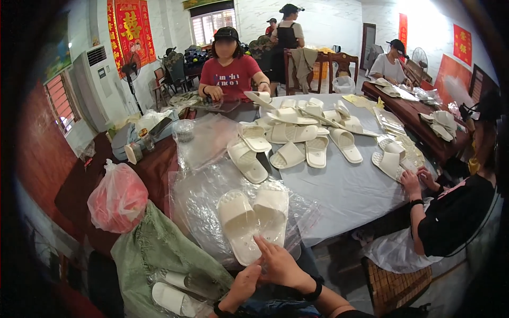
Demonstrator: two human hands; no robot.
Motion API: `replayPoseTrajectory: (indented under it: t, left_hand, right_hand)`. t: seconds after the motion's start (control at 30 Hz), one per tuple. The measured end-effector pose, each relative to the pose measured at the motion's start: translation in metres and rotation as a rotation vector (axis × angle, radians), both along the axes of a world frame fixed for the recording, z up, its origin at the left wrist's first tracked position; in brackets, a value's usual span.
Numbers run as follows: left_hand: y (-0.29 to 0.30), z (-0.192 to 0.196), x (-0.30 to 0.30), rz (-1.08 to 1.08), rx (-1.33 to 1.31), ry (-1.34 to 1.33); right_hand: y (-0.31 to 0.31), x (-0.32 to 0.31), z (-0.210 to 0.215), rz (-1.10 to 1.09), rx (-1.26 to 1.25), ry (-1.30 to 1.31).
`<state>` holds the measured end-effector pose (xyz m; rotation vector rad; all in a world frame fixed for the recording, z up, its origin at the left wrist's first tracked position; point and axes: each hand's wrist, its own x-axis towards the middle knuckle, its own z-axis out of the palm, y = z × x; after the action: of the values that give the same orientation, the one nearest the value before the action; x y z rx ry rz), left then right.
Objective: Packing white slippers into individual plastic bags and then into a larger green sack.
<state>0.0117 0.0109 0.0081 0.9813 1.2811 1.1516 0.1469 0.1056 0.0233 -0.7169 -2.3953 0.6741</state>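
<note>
My right hand (278, 263) pinches bag (201, 201) edge, left hand (241, 289) grips it too; slipper pair (253, 220) bagged, loose slippers (297, 135) left.

1. A single head-worn fisheye camera looks forward and down over the table (344, 196).
2. Both hands, left hand (241, 289) and right hand (281, 265), sit close at the lower edge.
3. Far walls curve toward the rim.
</note>
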Motion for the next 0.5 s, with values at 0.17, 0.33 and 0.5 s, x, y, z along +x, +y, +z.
replayPoseTrajectory:
  t: [0.17,0.33,0.5]
  left_hand:
    - [0.002,0.028,0.004,-0.107,0.094,0.353]
    - [-0.007,0.021,0.000,0.002,0.261,0.622]
    - [-0.021,0.016,-0.001,0.032,0.465,0.840]
  right_hand:
    - [0.000,0.001,0.005,0.004,0.024,0.005]
    - [-0.002,-0.001,0.011,0.006,0.016,-0.044]
    - [-0.006,-0.003,-0.008,-0.002,0.125,-0.105]
